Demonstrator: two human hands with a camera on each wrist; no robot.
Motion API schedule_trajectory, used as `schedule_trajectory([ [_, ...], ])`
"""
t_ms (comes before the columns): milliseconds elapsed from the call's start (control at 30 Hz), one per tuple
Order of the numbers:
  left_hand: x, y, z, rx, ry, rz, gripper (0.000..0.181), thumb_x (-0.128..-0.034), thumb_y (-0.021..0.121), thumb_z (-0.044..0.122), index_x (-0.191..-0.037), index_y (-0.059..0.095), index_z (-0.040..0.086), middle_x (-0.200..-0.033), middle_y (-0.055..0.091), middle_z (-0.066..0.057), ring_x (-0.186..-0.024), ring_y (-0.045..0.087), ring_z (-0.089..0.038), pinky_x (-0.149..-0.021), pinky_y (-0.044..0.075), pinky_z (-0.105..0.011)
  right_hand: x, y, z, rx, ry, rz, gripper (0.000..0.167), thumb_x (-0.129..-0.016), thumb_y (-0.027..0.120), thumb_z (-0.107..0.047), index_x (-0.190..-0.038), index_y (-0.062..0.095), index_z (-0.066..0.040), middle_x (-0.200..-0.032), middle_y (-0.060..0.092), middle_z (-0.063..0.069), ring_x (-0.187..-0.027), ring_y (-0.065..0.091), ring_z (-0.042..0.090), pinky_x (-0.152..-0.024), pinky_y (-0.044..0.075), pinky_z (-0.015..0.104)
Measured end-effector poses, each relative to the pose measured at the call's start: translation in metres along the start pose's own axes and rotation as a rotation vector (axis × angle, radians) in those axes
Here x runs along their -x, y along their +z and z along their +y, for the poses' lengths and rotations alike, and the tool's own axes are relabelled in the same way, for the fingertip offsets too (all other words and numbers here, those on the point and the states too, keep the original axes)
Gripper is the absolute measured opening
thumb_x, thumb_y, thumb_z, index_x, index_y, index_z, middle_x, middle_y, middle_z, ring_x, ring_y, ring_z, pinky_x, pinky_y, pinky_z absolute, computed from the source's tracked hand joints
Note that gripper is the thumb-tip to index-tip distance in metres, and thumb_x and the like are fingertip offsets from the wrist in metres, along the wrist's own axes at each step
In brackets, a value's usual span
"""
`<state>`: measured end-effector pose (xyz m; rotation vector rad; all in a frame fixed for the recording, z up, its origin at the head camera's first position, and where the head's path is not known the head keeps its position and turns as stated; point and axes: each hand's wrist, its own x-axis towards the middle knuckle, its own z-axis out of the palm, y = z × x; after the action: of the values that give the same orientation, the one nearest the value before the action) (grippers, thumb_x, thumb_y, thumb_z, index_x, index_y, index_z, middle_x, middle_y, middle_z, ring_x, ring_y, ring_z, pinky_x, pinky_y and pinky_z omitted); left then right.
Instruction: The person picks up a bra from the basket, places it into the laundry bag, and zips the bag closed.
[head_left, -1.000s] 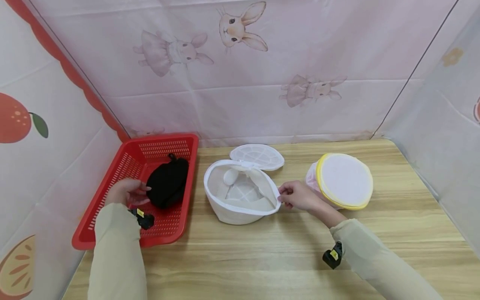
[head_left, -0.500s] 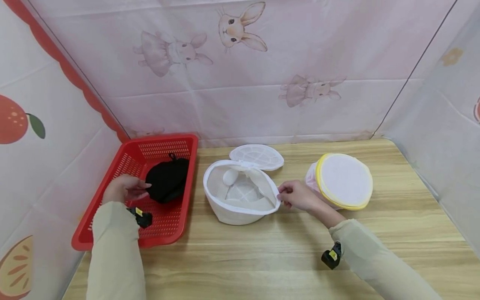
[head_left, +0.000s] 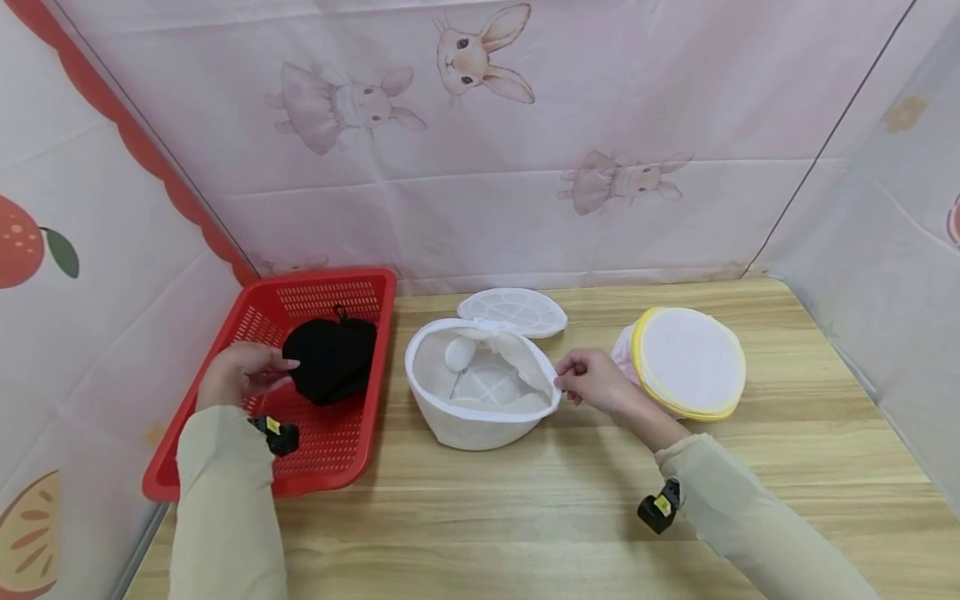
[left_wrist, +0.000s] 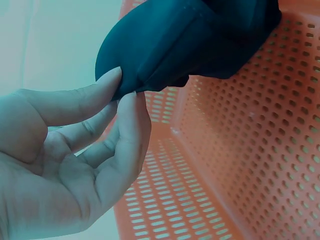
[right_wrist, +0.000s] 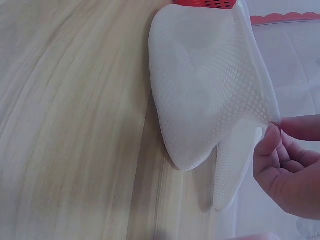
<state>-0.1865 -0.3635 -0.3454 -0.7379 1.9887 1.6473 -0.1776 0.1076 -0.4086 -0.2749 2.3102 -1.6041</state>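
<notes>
Your left hand (head_left: 242, 371), thumb closed against fingers, pinches the edge of a soft black fabric article (head_left: 330, 360) in a red perforated plastic basket (head_left: 318, 482). Your right hand (head_left: 594, 381), fingers curled, pinches the rim of an open white mesh bag (head_left: 480, 429) on the pale wooden table (head_left: 487, 525).

Head view faced forward-down over table (head_left: 480, 533); wrist views closely faced left hand (left_wrist: 75, 185), right hand (right_wrist: 295, 185); all shared red basket (head_left: 322, 450).

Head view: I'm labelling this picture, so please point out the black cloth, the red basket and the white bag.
Black cloth (head_left: 328, 360): head view, middle of its upper surface.
Red basket (head_left: 322, 481): head view, near rim.
White bag (head_left: 480, 432): head view, outer front wall.
</notes>
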Motion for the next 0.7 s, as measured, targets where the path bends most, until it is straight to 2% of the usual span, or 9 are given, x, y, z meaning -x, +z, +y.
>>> schedule_trajectory([
  [133,0.003,0.003,0.005,-0.066,0.054,0.042,0.006,-0.0935,0.046,0.005,-0.095,0.052,0.005,-0.078,0.057,0.002,-0.07,0.062,-0.011,-0.074,0.053,-0.029,0.0,0.001,-0.001,-0.003,-0.006,0.004,0.011,-0.082,0.058,0.006,-0.09,0.057,0.013,-0.064,0.052,0.005,-0.056,0.05,0.014,-0.048,0.045,0.022],
  [267,0.007,0.008,0.009,-0.157,0.089,0.102,0.013,-0.0926,0.05,0.006,-0.105,0.049,0.001,-0.085,0.053,-0.003,-0.069,0.061,-0.013,-0.07,0.054,-0.029,0.0,0.001,-0.002,-0.004,-0.018,-0.001,0.009,-0.082,0.059,0.006,-0.089,0.057,0.012,-0.064,0.052,0.004,-0.055,0.05,0.012,-0.048,0.045,0.021],
  [433,0.012,0.015,0.014,-0.233,0.132,0.148,0.008,-0.0929,0.049,0.006,-0.095,0.053,0.0,-0.083,0.053,-0.006,-0.065,0.06,-0.014,-0.065,0.054,-0.03,0.0,0.0,-0.004,-0.005,-0.022,-0.002,0.009,-0.082,0.059,0.007,-0.089,0.057,0.012,-0.064,0.052,0.005,-0.054,0.05,0.011,-0.047,0.045,0.021],
  [533,0.014,0.018,0.017,-0.26,0.163,0.154,0.017,-0.0955,0.042,0.007,-0.087,0.055,0.001,-0.077,0.055,-0.005,-0.064,0.061,-0.011,-0.065,0.054,-0.03,0.0,0.0,-0.005,-0.005,-0.02,0.002,0.008,-0.082,0.058,0.007,-0.089,0.057,0.011,-0.064,0.052,0.005,-0.054,0.05,0.011,-0.047,0.045,0.021],
  [600,0.016,0.02,0.018,-0.288,0.177,0.163,0.02,-0.0965,0.04,0.009,-0.087,0.055,-0.001,-0.074,0.055,-0.004,-0.064,0.061,-0.01,-0.065,0.054,-0.031,0.0,0.0,-0.006,-0.003,-0.02,0.011,0.007,-0.082,0.058,0.007,-0.088,0.057,0.011,-0.065,0.052,0.006,-0.054,0.05,0.012,-0.047,0.045,0.021],
  [700,0.019,0.024,0.019,-0.321,0.184,0.193,0.02,-0.0961,0.041,0.008,-0.095,0.056,-0.005,-0.076,0.054,-0.006,-0.063,0.06,-0.01,-0.066,0.055,-0.032,0.0,0.001,-0.007,0.005,-0.017,0.026,0.007,-0.082,0.058,0.008,-0.088,0.057,0.011,-0.064,0.052,0.006,-0.054,0.05,0.012,-0.048,0.045,0.022],
])
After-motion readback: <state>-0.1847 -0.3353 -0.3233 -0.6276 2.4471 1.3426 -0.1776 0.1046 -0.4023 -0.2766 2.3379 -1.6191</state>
